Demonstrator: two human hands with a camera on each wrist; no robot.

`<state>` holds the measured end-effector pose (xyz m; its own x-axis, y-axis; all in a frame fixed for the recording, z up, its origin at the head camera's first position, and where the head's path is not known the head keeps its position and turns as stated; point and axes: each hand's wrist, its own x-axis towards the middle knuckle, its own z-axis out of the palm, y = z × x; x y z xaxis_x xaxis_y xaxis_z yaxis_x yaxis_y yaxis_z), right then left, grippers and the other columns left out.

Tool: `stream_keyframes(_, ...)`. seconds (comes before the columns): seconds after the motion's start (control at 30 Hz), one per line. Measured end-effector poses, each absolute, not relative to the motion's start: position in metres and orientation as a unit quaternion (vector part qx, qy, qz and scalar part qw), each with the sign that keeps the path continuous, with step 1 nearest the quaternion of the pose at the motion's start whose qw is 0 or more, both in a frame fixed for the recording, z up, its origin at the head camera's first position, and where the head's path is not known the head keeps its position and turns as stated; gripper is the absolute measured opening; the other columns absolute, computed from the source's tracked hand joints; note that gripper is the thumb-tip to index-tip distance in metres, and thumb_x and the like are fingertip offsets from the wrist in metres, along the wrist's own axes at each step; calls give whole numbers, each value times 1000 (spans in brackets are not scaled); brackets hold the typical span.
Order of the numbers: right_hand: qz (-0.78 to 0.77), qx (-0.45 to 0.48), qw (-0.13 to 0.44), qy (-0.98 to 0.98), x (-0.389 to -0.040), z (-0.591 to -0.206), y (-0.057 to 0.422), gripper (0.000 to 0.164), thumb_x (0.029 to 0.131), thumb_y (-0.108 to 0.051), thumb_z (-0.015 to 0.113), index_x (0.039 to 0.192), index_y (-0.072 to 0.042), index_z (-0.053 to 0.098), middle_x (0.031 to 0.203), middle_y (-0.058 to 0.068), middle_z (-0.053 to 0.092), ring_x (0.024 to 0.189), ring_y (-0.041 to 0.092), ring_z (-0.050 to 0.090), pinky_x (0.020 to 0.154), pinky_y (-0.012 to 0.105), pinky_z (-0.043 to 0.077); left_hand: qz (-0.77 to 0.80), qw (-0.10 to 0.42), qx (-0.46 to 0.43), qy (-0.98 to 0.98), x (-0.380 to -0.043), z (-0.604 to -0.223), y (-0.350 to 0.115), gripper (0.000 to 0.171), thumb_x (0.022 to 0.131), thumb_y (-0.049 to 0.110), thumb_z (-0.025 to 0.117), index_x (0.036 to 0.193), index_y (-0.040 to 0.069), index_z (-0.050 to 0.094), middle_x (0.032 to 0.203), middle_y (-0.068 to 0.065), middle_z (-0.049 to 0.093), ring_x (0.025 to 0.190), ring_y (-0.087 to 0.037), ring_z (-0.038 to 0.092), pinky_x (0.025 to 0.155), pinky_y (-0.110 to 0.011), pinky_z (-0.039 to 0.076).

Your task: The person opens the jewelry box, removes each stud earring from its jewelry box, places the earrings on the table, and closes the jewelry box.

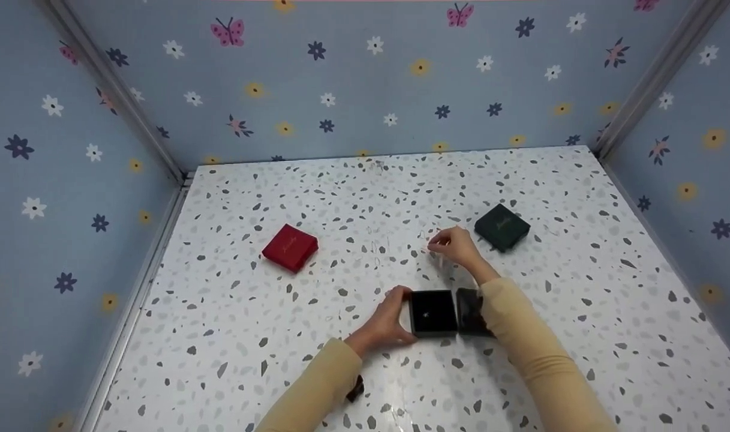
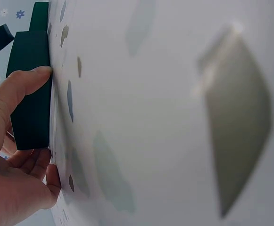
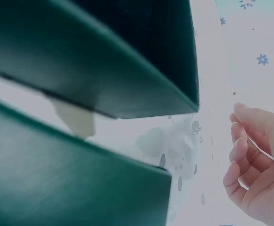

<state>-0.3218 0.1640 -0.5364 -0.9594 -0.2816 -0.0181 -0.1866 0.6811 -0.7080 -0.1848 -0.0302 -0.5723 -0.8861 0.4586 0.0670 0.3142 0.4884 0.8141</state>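
Note:
An opened dark green jewelry box (image 1: 433, 335) sits near the table's front, its black insert facing up with a tiny shiny piece (image 1: 426, 314) in it. Its lid part (image 1: 471, 312) lies to the right, partly behind the right sleeve. My left hand (image 1: 388, 321) grips the box's left side, thumb on the near corner and fingers at the far one; the left wrist view shows the thumb against the green wall (image 2: 30, 108). Beyond the box, my right hand (image 1: 457, 245) hovers low over the table, thumb and forefinger together; whether they pinch something thin cannot be told.
A red box (image 1: 290, 247) rests at the left, and a closed dark green box (image 1: 501, 228) at the right, just beyond the right hand. Faint thin pieces (image 1: 376, 246) lie mid-table. Patterned walls (image 1: 365, 78) bound the speckled table (image 1: 233, 336) at the back and sides.

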Motion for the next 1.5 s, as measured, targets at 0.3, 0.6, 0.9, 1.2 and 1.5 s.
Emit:
stream_keyframes(0.3,-412,-172,39,894,-299,-538,167,8,78,-11,66,80,-4,70,70,4,62,58,13,50,52,24,40,444,71,232,862,-186,-572,-29,80,47,6,81,114,4,38,110,-5,45,104,-17,42,95,-26,32)
stream_keyframes(0.6,-428,-225,31,875,-275,-529,165,10,78,-12,67,81,-3,69,72,6,64,59,13,52,53,22,42,449,75,232,860,-186,-573,-29,82,47,7,81,115,4,37,112,-6,44,106,-17,42,97,-26,30)
stream_keyframes(0.9,-442,-252,50,859,-253,-526,163,11,77,-12,67,82,-3,69,74,5,66,61,10,54,54,20,43,454,78,227,858,-186,-573,-29,82,47,5,80,117,3,37,115,-8,43,107,-18,43,97,-28,31)
stream_keyframes(1.2,-440,-257,54,859,-231,-532,164,9,77,-13,67,82,-5,69,74,1,65,60,9,53,54,21,43,443,87,224,864,-185,-572,-30,81,49,7,80,117,7,36,115,-5,43,107,-16,41,96,-28,31)
stream_keyframes(1.5,-448,-266,58,852,-213,-539,166,11,77,-14,67,83,-5,68,78,2,66,70,11,60,64,24,49,442,89,221,865,-186,-573,-29,81,49,8,80,117,6,36,115,-6,43,107,-17,41,97,-28,31)
